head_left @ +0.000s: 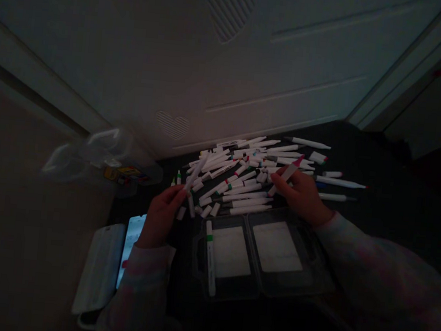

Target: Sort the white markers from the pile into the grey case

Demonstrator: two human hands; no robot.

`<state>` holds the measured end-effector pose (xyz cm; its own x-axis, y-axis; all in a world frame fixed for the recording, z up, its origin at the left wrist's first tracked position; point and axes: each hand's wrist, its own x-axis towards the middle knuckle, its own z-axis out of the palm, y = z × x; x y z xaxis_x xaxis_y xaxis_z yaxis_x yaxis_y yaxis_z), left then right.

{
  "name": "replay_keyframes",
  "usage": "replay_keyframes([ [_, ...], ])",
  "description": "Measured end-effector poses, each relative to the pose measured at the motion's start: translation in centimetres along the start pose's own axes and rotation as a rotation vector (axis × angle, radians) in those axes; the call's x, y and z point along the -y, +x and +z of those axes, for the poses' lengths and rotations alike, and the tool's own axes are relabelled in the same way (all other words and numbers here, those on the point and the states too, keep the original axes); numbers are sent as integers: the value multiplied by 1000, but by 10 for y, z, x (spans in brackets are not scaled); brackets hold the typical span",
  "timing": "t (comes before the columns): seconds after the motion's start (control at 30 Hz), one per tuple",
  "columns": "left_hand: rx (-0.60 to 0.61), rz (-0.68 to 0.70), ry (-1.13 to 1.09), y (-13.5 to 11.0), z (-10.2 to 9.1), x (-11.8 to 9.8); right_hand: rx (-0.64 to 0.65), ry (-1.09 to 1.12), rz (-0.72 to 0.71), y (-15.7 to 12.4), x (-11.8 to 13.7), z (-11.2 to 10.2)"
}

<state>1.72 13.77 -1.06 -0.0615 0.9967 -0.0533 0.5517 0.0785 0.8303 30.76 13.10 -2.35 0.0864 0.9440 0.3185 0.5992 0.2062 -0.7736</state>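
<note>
In the dim head view, my left hand (161,214) pinches a white marker (197,171) that slants up over the left end of a pile. My right hand (305,197) is closed on a pink-tipped marker (289,173), tilted up to the right. Loose white markers and caps (247,188) lie heaped between and beyond both hands. Nearer to me, a clear plastic case (248,254) lies open, with pale rectangles in its two halves. One green-banded marker (211,263) rests along its left side.
A lit phone (129,245) in a pale flip cover (98,271) lies left of my left forearm. Behind it is a transparent box (127,159) with small colourful items. A white panelled surface with heart reliefs (173,124) rises behind the pile.
</note>
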Motion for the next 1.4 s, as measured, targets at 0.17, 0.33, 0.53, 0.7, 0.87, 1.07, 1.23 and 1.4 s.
replay_keyframes([
  [0.17,27,-83,-327,1,6,8,-3,5,4,0,0,0],
  [0.33,4,-71,-243,4,7,9,-3,17,-1,1,0,0],
  [0.53,-53,176,361,6,14,7,0,9,5,0,1,0],
  [0.7,-24,310,532,7,21,12,-5,13,9,0,0,0],
  [0.87,-20,321,537,9,22,15,12,14,22,0,0,1],
  [1.07,-72,424,516,10,23,22,26,15,13,0,3,1],
  [1.23,-183,506,423,10,22,28,12,18,-7,0,1,5],
  [1.4,-254,535,369,9,21,25,-13,43,14,0,-1,5],
])
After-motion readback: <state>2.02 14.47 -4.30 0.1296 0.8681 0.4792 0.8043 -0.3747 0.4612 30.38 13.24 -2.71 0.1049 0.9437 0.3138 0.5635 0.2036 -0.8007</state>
